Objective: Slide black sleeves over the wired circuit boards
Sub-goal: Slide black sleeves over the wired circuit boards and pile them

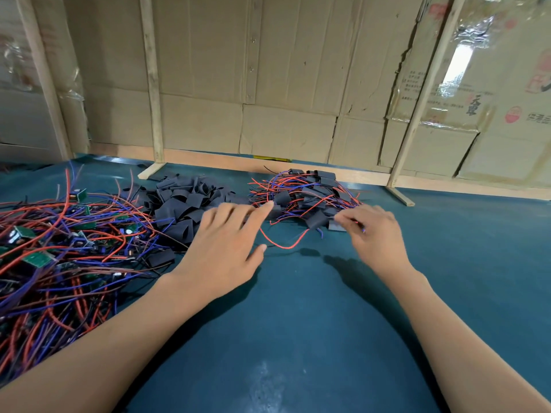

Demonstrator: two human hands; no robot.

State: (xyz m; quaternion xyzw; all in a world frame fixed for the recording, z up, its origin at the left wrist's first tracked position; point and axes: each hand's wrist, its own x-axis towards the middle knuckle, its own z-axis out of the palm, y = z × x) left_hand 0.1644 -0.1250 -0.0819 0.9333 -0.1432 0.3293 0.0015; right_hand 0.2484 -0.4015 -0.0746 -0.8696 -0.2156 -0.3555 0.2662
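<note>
A tangle of bare green circuit boards with red and blue wires (pixel 53 248) covers the left of the blue table. A heap of empty black sleeves (pixel 185 201) lies behind it, at centre left. Further right sits a pile of sleeved boards (pixel 307 192) with their wires. My left hand (pixel 226 242) hovers flat, fingers straight and spread, between the sleeve heap and the sleeved pile. My right hand (pixel 372 231) has curled fingers pinching a sleeved board (pixel 337 225) at the near edge of that pile. A red wire (pixel 283 244) loops on the table between the hands.
The blue table surface (pixel 298 323) stretches towards me. A cardboard wall with wooden posts (pixel 153 84) closes the back, its wooden feet (pixel 401 195) resting on the table behind the piles.
</note>
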